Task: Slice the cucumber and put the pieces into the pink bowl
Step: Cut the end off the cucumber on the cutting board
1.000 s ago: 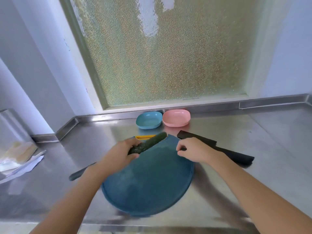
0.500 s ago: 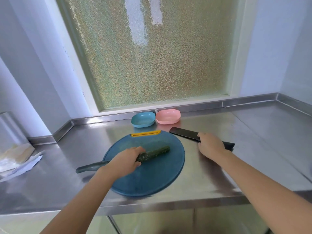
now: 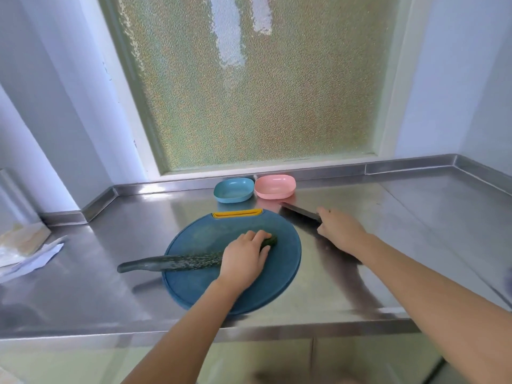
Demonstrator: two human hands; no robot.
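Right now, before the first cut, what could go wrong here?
1. The left hand covers the cucumber almost to its right tip, so its fingers lie near where the knife in the right hand would likely cut first.
2. The cucumber's other end overhangs the cutting board; it might roll or tip.

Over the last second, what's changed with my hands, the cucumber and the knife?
The cucumber went from tilted in the left hand to flat on the cutting board, and that hand slid toward its right end. The right hand moved from the board's edge onto the knife, taking a grip on its handle. Knife still on the counter; pink bowl and blue bowl unmoved.
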